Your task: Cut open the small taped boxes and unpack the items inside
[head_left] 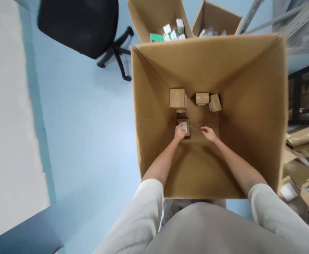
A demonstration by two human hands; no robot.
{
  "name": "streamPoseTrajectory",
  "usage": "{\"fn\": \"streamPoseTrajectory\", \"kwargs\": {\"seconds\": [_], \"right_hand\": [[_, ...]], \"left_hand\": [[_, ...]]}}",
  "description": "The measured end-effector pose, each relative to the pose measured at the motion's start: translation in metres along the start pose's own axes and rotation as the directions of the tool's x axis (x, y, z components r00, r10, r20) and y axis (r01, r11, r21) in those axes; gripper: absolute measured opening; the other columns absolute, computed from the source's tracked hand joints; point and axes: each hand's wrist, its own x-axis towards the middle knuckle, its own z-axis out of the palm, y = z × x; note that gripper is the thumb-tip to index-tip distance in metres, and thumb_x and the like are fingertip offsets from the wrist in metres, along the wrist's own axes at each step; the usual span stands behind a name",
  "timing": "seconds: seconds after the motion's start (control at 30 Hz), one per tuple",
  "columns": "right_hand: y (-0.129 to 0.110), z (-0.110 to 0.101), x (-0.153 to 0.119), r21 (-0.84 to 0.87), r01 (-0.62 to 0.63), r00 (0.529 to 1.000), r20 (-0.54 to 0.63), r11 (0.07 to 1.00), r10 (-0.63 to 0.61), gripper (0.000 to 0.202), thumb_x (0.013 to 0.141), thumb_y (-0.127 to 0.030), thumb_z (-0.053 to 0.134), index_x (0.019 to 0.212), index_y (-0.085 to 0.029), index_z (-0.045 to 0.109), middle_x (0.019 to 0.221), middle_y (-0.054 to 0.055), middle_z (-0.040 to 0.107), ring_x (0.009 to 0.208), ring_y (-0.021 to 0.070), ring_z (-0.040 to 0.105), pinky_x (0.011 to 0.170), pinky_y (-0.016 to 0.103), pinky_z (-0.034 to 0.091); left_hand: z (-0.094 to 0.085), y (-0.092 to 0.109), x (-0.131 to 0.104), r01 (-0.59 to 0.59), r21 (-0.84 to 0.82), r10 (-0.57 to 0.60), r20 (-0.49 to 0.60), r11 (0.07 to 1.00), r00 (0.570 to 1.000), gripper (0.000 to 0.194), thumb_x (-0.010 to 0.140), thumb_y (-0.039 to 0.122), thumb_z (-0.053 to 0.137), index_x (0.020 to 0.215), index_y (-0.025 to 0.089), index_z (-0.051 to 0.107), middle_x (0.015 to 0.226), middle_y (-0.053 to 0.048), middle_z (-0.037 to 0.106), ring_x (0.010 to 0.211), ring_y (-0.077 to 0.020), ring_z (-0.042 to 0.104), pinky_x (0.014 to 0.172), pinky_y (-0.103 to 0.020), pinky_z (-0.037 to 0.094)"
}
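Note:
Both my arms reach down into a large, deep cardboard box (252, 102). Near its left wall, my left hand (180, 132) has its fingers bent over a small cardboard box (187, 131) with a white label on top. The thumb rests by the label, and the hand covers that box's near left corner. To the right, my right hand (209, 133) is held over the big box's floor with fingers apart and nothing in them. Along the far side lie a taller carton (177, 98), a small taped carton (202, 98) and a tilted carton (215, 103).
Beyond the big box stand an open carton (158, 16) of small white and green packs and another open carton (219, 17) holding clear-looking items. A black wheeled chair (80, 24) is at the upper left. Flattened and opened cartons (302, 169) pile up at the right.

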Motion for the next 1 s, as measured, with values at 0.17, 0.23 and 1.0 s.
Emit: {"fn": "streamPoseTrajectory", "kwargs": {"seconds": [0.17,0.23,1.0], "right_hand": [[0.06,0.059,0.06,-0.042,-0.105,0.993,0.045,0.994,0.107,0.037,0.088,-0.011,0.063,0.118,-0.021,0.082,0.123,0.01,0.081,0.12,0.0235,0.076,0.116,0.045,0.055],[0.08,0.082,0.078,-0.054,-0.117,0.99,0.072,0.992,0.121,0.038,0.088,-0.012,0.063,0.119,-0.02,0.082,0.12,0.011,0.082,0.118,0.0238,0.076,0.116,0.045,0.055],[0.182,0.223,0.168,-0.667,0.2,0.841,0.493,0.718,0.223,0.087,0.093,-0.017,0.062,0.176,-0.017,0.035,0.186,0.016,0.022,0.166,0.0425,0.03,0.133,0.062,0.033]], "left_hand": [[0.05,-0.06,0.061,0.119,-0.003,-0.118,0.049,0.993,0.992,0.057,0.095,0.013,0.067,0.152,0.015,0.062,0.16,-0.02,0.06,0.154,-0.0316,0.055,0.13,-0.037,0.041],[0.067,-0.084,0.08,0.164,-0.006,-0.163,0.054,0.986,0.985,0.06,0.093,0.014,0.071,0.153,0.014,0.061,0.16,-0.021,0.06,0.154,-0.0328,0.056,0.129,-0.037,0.042],[0.148,-0.194,0.146,0.344,0.058,-0.348,0.11,0.937,0.931,0.054,0.095,0.008,0.062,0.149,0.013,0.066,0.159,-0.02,0.064,0.15,-0.0302,0.061,0.125,-0.034,0.046]]}}
